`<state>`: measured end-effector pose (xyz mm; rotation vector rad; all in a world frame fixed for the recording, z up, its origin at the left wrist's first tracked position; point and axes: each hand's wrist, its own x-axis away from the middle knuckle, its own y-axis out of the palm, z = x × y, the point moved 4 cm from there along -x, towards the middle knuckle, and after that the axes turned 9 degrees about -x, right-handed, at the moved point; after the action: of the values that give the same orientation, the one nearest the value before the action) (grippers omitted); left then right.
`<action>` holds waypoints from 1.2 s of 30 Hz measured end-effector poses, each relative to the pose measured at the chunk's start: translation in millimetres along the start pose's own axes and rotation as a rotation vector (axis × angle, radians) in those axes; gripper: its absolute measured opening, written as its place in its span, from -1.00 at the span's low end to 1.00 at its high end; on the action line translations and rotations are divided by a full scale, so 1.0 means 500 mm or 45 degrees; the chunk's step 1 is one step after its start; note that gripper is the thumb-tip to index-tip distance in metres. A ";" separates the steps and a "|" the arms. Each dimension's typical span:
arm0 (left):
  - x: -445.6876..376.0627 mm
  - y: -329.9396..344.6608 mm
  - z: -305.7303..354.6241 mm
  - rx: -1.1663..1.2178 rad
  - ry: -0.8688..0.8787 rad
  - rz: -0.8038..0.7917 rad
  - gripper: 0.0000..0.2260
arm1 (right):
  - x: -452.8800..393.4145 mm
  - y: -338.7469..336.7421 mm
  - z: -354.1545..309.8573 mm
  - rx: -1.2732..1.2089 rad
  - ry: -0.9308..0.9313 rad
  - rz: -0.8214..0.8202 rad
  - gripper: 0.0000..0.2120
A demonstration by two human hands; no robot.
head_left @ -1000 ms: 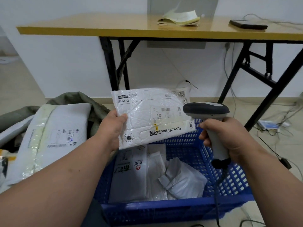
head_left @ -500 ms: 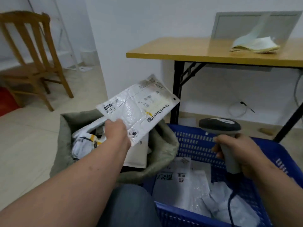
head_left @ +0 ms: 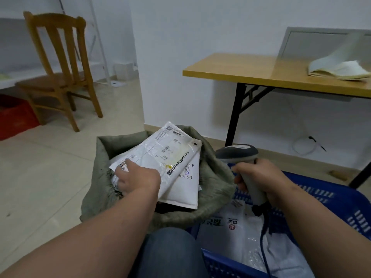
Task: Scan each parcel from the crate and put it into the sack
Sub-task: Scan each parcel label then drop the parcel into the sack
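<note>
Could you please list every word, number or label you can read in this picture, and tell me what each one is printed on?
"SmartDevil", followed by Chinese characters I cannot make out: on the white parcel that the left hand holds over the sack.
"2009": near that parcel's far edge.
Barcodes and small label print on it: too small to read.
Label print on the padded envelope beneath: too blurred.
Red logo and characters on the crate parcel: unreadable.

sack (head_left: pixel 210 183) left of crate (head_left: pixel 341 199)

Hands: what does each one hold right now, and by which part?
The left hand holds the white parcel by its near left corner, over the sack. The right hand grips the scanner by its handle.
</note>
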<state>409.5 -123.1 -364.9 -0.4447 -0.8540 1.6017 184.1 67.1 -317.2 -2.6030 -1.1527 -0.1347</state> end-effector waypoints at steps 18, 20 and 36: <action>-0.349 -0.064 0.057 -0.610 0.169 -0.013 -0.57 | -0.241 0.064 0.076 0.021 0.388 0.163 -0.63; -0.384 -0.048 0.059 -0.665 0.191 -0.095 -0.57 | -0.277 0.085 0.080 0.062 0.411 0.132 -0.63; -0.401 -0.082 0.126 -0.069 0.359 0.140 -0.58 | -0.341 0.165 -0.009 -0.104 0.157 0.295 -0.70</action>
<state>437.4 -332.2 -328.3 -0.7481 -0.6685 1.5718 129.7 -107.9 -365.5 -2.7330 -0.8134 -0.2940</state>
